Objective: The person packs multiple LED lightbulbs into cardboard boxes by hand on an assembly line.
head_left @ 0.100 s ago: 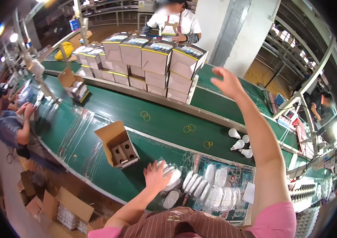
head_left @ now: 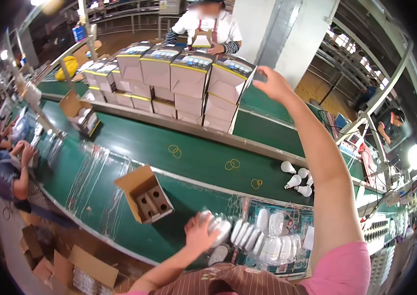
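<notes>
My left hand (head_left: 201, 235) lies on the left end of a row of white, rounded pieces in clear plastic wrapping (head_left: 220, 227), its fingers apart and touching them. More of these wrapped white pieces (head_left: 272, 248) lie to the right in a close group. Just left of that hand stands an open cardboard box (head_left: 145, 199) with a holed brown insert. My right hand (head_left: 273, 84) is raised at the far end of my stretched arm, with thumb and fingers apart and nothing between them. It is beside the top right carton (head_left: 228, 81) of the stack.
White light bulbs (head_left: 294, 181) lie on the green belt (head_left: 194, 169), along with thin yellow rings (head_left: 232, 164). Another open box (head_left: 81, 115) stands farther left. A metal rail separates the belt from the stacked cartons. Co-workers stand behind the cartons and at the left.
My left hand has shifted slightly right along the wrapped pieces, its fingers less spread. My right hand now appears closer to the top right carton. The view has tilted a little.
</notes>
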### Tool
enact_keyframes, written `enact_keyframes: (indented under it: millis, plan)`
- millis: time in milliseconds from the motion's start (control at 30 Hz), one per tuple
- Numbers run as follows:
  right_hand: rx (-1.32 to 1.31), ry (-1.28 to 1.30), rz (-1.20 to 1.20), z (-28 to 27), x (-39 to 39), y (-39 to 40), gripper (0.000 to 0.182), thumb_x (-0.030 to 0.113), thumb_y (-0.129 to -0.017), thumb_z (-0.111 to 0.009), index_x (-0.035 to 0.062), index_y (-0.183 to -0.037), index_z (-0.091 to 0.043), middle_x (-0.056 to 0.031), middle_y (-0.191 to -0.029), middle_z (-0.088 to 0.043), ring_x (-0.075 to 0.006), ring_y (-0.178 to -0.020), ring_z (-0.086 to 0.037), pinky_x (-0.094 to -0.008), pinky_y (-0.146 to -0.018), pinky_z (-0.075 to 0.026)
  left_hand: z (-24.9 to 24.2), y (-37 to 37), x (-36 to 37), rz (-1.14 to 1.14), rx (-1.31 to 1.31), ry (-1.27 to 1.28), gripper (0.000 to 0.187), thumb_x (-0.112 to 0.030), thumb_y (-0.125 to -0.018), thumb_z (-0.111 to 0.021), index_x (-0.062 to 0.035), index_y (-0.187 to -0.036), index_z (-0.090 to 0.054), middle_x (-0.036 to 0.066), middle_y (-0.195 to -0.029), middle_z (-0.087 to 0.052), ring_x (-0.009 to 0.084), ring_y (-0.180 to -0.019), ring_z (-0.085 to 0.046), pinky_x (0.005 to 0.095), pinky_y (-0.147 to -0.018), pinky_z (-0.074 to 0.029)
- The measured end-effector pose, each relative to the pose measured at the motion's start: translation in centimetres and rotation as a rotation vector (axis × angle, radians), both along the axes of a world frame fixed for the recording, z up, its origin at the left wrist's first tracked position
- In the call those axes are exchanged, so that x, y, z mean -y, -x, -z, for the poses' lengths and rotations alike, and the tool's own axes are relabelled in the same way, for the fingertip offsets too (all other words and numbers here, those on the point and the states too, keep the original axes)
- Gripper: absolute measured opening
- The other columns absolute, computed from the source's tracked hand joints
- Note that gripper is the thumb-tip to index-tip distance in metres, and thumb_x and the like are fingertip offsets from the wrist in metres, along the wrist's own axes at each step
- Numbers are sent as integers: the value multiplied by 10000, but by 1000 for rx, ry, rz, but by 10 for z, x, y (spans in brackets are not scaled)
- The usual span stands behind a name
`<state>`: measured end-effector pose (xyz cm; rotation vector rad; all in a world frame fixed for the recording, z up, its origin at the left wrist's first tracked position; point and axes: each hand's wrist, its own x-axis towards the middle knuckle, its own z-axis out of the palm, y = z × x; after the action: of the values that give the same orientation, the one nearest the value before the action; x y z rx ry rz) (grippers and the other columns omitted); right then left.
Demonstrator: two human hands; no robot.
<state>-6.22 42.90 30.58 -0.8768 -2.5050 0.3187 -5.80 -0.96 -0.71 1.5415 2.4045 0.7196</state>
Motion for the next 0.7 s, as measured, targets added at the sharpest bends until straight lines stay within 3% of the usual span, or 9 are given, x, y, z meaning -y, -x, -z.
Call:
enact_keyframes:
  millis: [100, 267, 333, 367, 467, 500, 600, 633, 700]
  plan:
    - [190, -199, 219, -4, -39, 43, 679, 429, -827, -616, 73, -1384, -461, -174, -1290, -584, -338, -1230, -526, -439, -1035, -411, 15, -24, -7, 144, 229, -38, 686, -472, -816, -647, -145, -1390, -461, 246, -1388, -430, 428, -1220, -444, 530, -1015, -358]
    - [212, -58, 250, 1, -91, 91, 731, 457, -806, -643, 31, -1373, -469, -208, -1307, -566, -326, -1233, -530, -428, -1039, -407, 17, 33, -11, 130, 385, -110, 683, -370, -859, -623, -33, -1404, -388, 261, -1401, -420, 428, -1277, -407, 511, -1059, -325]
    - [202, 6, 166, 10, -119, 96, 728, 448, -788, -671, -4, -1335, -506, -224, -1295, -573, -306, -1231, -540, -407, -1033, -411, 38, 61, -9, -65, 418, -131, 720, -279, -866, -620, -4, -1441, -286, 257, -1450, -353, 408, -1342, -349, 492, -1086, -300]
    - [123, 213, 151, 5, -124, 92, 697, 374, -748, -734, -47, -1273, -551, -219, -1243, -603, -273, -1169, -580, -367, -992, -436, 41, 71, -8, -79, 433, -137, 741, -256, -863, -625, -2, -1453, -257, 251, -1465, -331, 407, -1355, -331, 486, -1095, -290]
    - [63, 397, 119, -6, -126, 75, 667, 268, -719, -776, -50, -1263, -559, -175, -1171, -641, -247, -1082, -614, -334, -941, -459, 40, 88, -7, -173, 434, -154, 780, -204, -854, -639, 9, -1472, -213, 243, -1485, -308, 409, -1372, -303, 470, -1116, -263]
    - [-10, 416, 76, -12, -112, 69, 568, 158, -729, -762, -30, -1237, -590, -116, -1026, -673, -193, -938, -626, -309, -861, -477, 42, 96, -6, -218, 427, -168, 774, -189, -850, -638, 7, -1470, -218, 241, -1475, -325, 409, -1368, -311, 472, -1121, -256]
    - [-1, 394, -51, -44, -71, 45, 470, 85, -746, -733, -23, -1191, -627, -59, -908, -665, -136, -839, -594, -281, -794, -472, 44, 121, -10, -251, 405, -251, 715, -112, -839, -637, 10, -1439, -269, 236, -1419, -382, 400, -1321, -366, 468, -1100, -296]
    - [-8, 298, -20, -54, -39, 36, 347, 49, -764, -706, -19, -1102, -664, -22, -838, -638, -98, -775, -547, -260, -750, -459, 40, 127, -11, -233, 399, -256, 697, -103, -837, -637, 13, -1428, -287, 234, -1401, -397, 400, -1300, -386, 466, -1090, -310]
    - [41, 239, -14, -71, 25, 11, 297, 13, -777, -656, -4, -1074, -656, -35, -912, -651, -125, -841, -594, -294, -860, -463, 25, 130, -11, -206, 390, -249, 661, -84, -833, -636, 18, -1407, -323, 228, -1366, -427, 399, -1259, -426, 460, -1070, -339]
